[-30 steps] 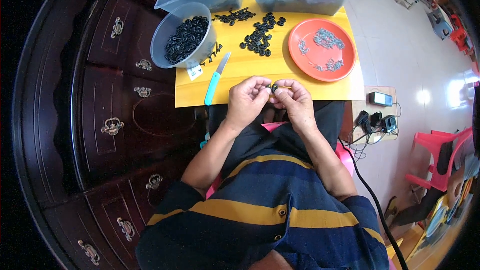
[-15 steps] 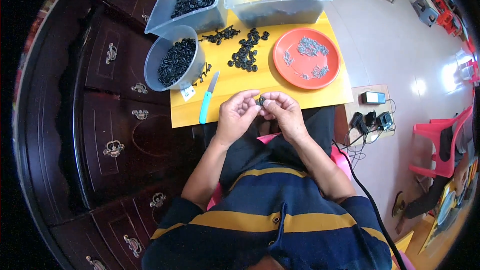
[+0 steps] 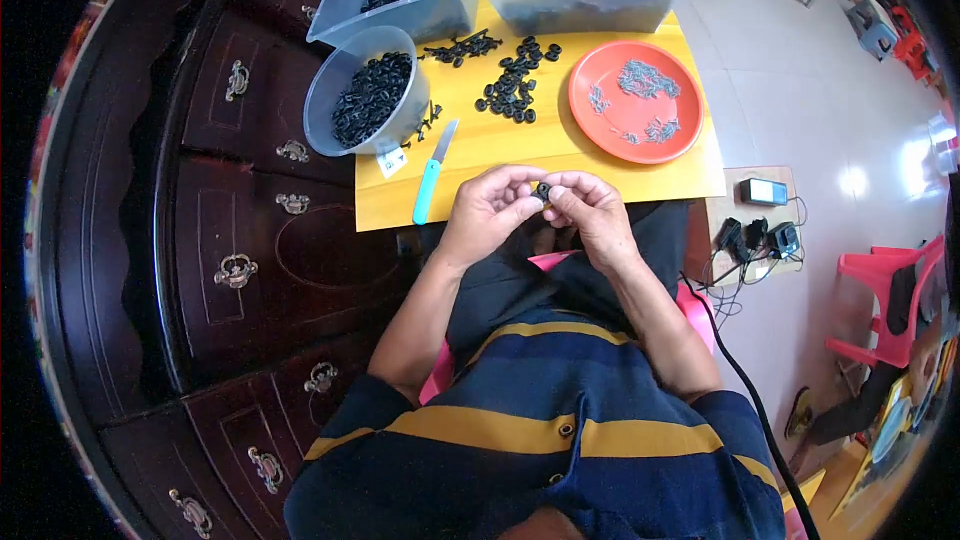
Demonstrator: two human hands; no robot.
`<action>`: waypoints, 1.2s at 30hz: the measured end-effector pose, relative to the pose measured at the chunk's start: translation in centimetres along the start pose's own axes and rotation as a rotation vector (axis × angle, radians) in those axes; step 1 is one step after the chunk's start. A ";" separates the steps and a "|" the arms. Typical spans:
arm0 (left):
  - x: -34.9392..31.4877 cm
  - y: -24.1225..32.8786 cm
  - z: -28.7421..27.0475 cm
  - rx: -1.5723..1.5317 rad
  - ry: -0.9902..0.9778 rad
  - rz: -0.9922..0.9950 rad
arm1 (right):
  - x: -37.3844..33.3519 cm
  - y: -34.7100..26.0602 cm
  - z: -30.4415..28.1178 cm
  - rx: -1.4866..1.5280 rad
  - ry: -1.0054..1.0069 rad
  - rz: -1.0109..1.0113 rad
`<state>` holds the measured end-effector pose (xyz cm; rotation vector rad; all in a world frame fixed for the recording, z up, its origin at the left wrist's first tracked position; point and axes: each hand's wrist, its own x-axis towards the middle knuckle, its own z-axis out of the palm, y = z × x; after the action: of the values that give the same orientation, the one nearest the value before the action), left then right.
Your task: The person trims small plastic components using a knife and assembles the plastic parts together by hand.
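Observation:
Between the fingertips of both hands, just off the table's near edge, is a small round black part [image 3: 543, 190] with a hole in it. My left hand [image 3: 490, 212] pinches it from one side, and my right hand [image 3: 594, 215] grips it from the other with thumb and forefinger. Loose black rings [image 3: 510, 90] lie in a cluster on the yellow table [image 3: 540, 145] beyond my hands. To the right, a red plate [image 3: 625, 145] holds small piles of thin silvery pins [image 3: 648, 80]. A knife with a turquoise handle [image 3: 427, 192] lies left of my hands.
A round clear tub [image 3: 318, 110] of black parts stands at the table's left, beside loose black stems [image 3: 470, 47]. Two clear bins [image 3: 455, 15] stand at the back. Dark drawers [image 3: 250, 250] line the left. Cables and adapters [image 3: 757, 238] sit on a low stool at right.
The whole view has shifted, so the table appears further right and higher. My fingers have closed more tightly together around the black part, which stays between both hands.

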<state>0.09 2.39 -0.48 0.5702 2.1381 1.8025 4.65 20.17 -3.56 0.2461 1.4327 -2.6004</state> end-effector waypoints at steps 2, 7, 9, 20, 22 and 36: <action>-0.2 -0.1 -0.1 -0.146 -0.012 -0.018 | 0.0 -0.2 -0.2 0.016 -0.009 0.003; -0.4 -0.2 -0.4 -0.175 -0.068 -0.018 | -0.4 -0.7 -0.1 0.029 -0.052 0.019; -0.4 0.1 -0.5 -0.158 -0.104 -0.003 | -0.4 -0.7 0.3 0.035 -0.068 0.021; -0.6 -0.6 -1.1 -0.100 -0.117 0.016 | -0.6 -0.9 0.5 0.039 -0.121 0.044; -0.5 0.0 -1.3 -0.086 -0.121 0.027 | -0.5 -0.7 0.5 0.029 -0.111 0.021; -0.1 0.3 -1.2 0.032 -0.133 0.119 | -1.1 -0.8 0.4 0.003 -0.102 0.028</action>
<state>-0.36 1.32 0.05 0.8171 2.0873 1.7398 5.49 20.31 -2.48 0.1311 1.3815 -2.5538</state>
